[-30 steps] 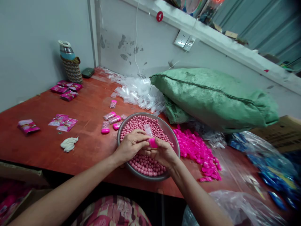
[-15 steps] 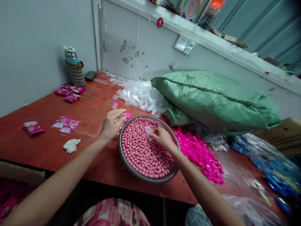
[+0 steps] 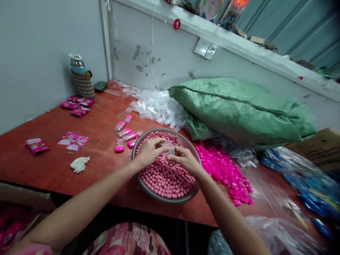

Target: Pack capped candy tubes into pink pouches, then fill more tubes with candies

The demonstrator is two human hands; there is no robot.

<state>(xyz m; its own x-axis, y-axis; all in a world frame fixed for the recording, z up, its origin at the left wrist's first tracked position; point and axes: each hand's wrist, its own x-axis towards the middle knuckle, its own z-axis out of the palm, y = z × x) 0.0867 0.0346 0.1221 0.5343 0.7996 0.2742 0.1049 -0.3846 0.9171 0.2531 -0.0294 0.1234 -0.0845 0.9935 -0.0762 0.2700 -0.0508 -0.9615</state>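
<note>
A round metal bowl [image 3: 180, 201] full of pink beads [image 3: 164, 179] stands near the table's front edge. Above the beads, my left hand [image 3: 151, 151] and my right hand [image 3: 184, 160] meet at a small clear container [image 3: 169, 148]. Fingers of both hands are closed on it, from the left and from the right. Left of the bowl lie several small bead-filled containers with pink caps [image 3: 124, 132]. To the right of the bowl is a heap of loose pink caps [image 3: 225, 170].
Clear empty containers [image 3: 154, 106] are piled behind the bowl, beside a large green sack [image 3: 239, 109]. Pink packets [image 3: 37, 145], a white cloth [image 3: 79, 164] and a bottle in a woven holder [image 3: 83, 81] are at left. Blue packages [image 3: 310, 191] lie far right.
My left hand has moved right from the capped containers to the clear container over the bowl. My right hand has lifted that container off the beads.
</note>
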